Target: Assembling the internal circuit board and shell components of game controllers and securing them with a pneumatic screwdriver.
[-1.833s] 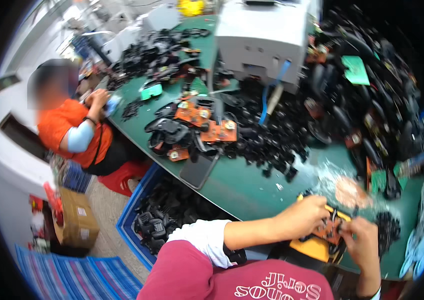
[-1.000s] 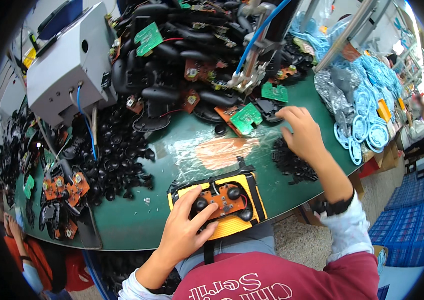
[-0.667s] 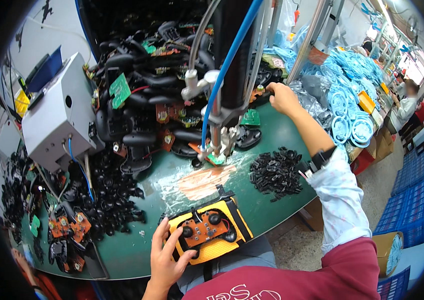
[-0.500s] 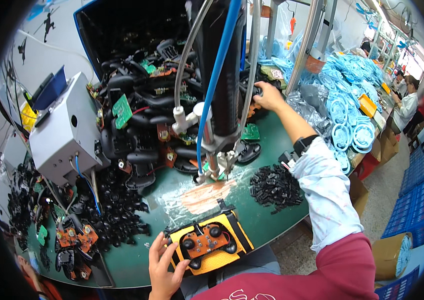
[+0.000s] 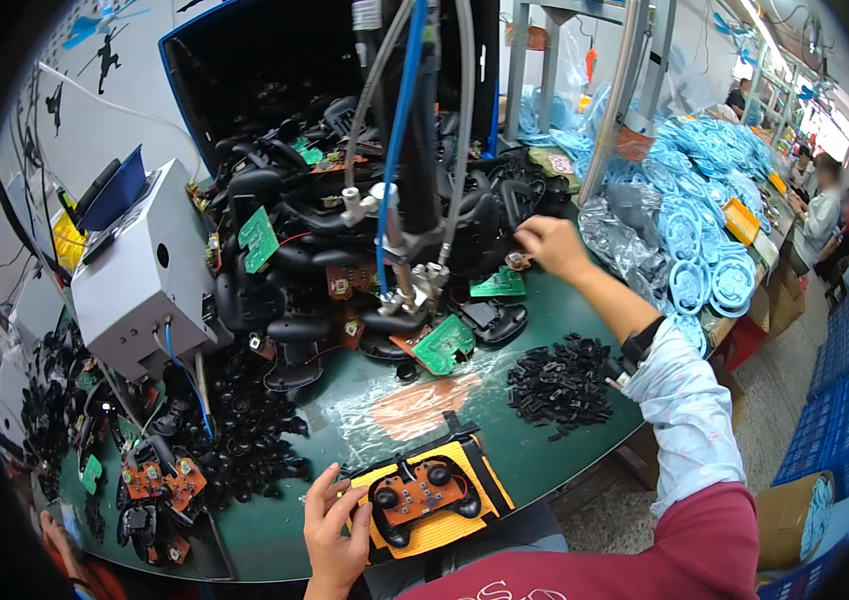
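A game controller half with an orange circuit board [image 5: 425, 494] and two black thumbsticks lies in a yellow fixture [image 5: 493, 492] at the near table edge. Beside the fixture's left side is my left hand [image 5: 335, 530], thumb and fingers apart, apparently holding nothing. Farther off, my right hand [image 5: 555, 246] reaches out at the right end of a heap of black controller shells [image 5: 285, 200]. Its fingers are curled together; a small orange-brown part [image 5: 518, 261] shows at their tips, too small to make out.
A pneumatic screwdriver [image 5: 410, 250] with hoses hangs over the green table [image 5: 275, 505]. Small black parts [image 5: 560, 385] lie in a pile on the right. A grey machine box [image 5: 140, 270] stands left. Light-blue coiled items [image 5: 690, 240] are heaped at right; other people sit beyond.
My right hand has come back a little toward me from the controller heap. The screwdriver appears farther left and higher, uncovering a green and orange board. My left hand stays beside the fixture.
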A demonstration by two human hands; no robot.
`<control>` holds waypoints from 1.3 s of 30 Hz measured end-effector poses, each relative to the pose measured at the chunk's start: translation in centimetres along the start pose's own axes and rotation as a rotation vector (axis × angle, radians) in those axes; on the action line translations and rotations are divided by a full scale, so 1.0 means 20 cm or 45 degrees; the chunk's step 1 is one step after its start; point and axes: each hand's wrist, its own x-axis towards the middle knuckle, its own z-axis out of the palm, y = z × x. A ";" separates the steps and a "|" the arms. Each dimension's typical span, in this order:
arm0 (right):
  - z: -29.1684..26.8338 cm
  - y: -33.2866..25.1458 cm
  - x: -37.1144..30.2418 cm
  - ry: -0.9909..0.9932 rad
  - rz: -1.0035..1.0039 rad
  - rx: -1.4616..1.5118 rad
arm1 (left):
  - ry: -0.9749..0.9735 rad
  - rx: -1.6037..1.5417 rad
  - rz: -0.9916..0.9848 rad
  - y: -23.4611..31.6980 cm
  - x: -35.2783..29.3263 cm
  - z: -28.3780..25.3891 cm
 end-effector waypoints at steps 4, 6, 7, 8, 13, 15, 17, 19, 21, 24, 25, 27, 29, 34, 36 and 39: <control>0.01 0.02 0.06 0.076 0.064 0.022 | 0.053 0.069 0.084 0.05 0.00 0.00; -0.02 0.13 0.19 0.275 0.322 0.085 | 0.087 0.153 0.117 0.02 -0.04 -0.06; -0.03 0.23 0.24 0.347 0.430 0.120 | 0.100 0.213 0.156 0.00 -0.05 -0.09; -0.02 0.42 0.29 0.319 0.569 0.035 | 0.123 0.280 0.195 0.01 -0.06 -0.11; 0.18 0.70 0.35 0.215 0.966 0.393 | 0.222 0.184 0.033 -0.08 -0.11 -0.10; 0.19 0.42 0.39 0.266 0.974 0.706 | 0.231 0.255 0.040 -0.06 -0.12 -0.12; 0.12 0.36 0.42 0.249 0.525 0.189 | 0.209 0.246 0.057 -0.07 -0.10 -0.11; 0.07 0.28 0.44 0.372 0.413 0.199 | 0.177 0.242 0.065 -0.06 -0.08 -0.10; 0.01 0.30 0.48 0.669 0.115 0.010 | 0.181 0.248 0.070 -0.04 -0.04 -0.08; -0.07 0.34 0.44 0.844 0.064 -0.151 | 0.153 0.258 0.091 -0.03 -0.04 -0.08; -0.10 0.35 0.44 0.915 0.063 -0.184 | 0.152 0.261 0.089 -0.03 -0.04 -0.07; -0.18 0.38 0.41 0.981 0.142 -0.273 | 0.172 0.253 0.083 -0.02 -0.04 -0.07; -0.24 0.38 0.35 0.990 0.228 -0.210 | 0.169 0.250 0.098 -0.01 -0.05 -0.07; -0.28 0.29 0.25 0.961 0.201 0.176 | 0.167 0.264 0.160 0.02 -0.05 -0.08; -0.21 0.10 0.21 0.813 0.269 0.375 | 0.149 0.240 0.150 0.01 -0.06 -0.07; -0.12 -0.04 0.22 0.488 0.515 0.732 | 0.125 0.201 0.156 -0.02 -0.07 -0.05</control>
